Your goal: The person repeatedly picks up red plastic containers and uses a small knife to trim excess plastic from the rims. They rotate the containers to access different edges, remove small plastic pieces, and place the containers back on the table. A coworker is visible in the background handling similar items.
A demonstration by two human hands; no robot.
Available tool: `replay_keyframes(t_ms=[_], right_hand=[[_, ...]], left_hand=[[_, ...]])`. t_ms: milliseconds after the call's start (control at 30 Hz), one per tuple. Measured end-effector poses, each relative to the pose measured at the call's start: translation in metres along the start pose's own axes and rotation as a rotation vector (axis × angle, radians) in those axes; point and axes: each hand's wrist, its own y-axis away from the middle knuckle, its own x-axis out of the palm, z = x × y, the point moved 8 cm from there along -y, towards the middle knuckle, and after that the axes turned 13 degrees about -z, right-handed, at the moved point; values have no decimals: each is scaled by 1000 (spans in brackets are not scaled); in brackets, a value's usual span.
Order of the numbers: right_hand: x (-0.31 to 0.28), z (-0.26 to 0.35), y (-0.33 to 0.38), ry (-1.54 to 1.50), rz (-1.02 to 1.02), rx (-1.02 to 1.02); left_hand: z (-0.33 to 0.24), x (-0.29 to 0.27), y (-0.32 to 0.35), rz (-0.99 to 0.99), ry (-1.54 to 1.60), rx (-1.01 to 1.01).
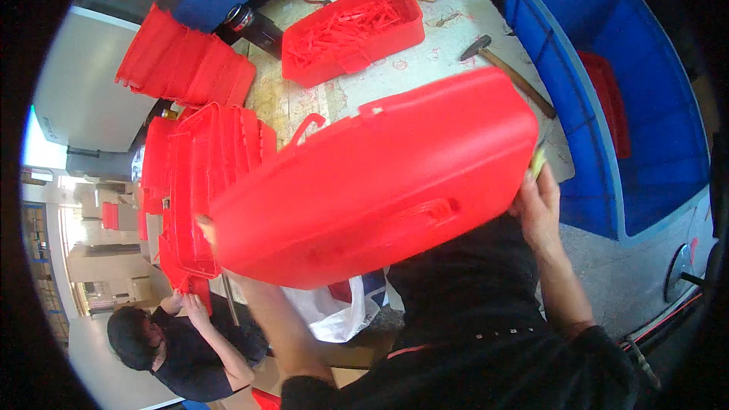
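Note:
A large red plastic case shell point(387, 175) is held tilted in front of my body, its smooth outer face with a moulded handle shape toward me. My left hand point(206, 229) grips its left end; a fingertip shows at the edge and the rest is mostly behind the shell. At the shell's right end, my right hand point(539, 201) is closed around a small yellow-green tool point(538, 162) with a thin dark tip, perhaps a trimming knife. The right fingers sit against or close beside the shell's edge; exact contact is unclear.
On the worktable point(448, 42) stand a red bin of red plastic scraps point(353, 38), a hammer point(512, 72) and a dark bottle point(254, 29). Red shells are stacked point(186, 61) at left. A blue crate point(562, 99) stands at right. A co-worker point(190, 349) handles red parts at lower left.

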Motion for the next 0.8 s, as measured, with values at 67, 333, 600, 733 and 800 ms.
replay_keyframes(t_ms=[67, 333, 600, 733, 800], right_hand=[[16, -2, -19, -273, 51, 104], [104, -6, -39, 75, 39, -211], [156, 4, 27, -106, 450, -63], [102, -15, 47, 139, 659, 194], [86, -30, 69, 268, 790, 309]], left_hand=[[49, -17, 46, -90, 351, -379], [9, 76, 241, 1113, 601, -852], [-19, 94, 209, 629, 208, -713], [-2, 67, 203, 525, 399, -724], [14, 51, 208, 444, 351, -758]])
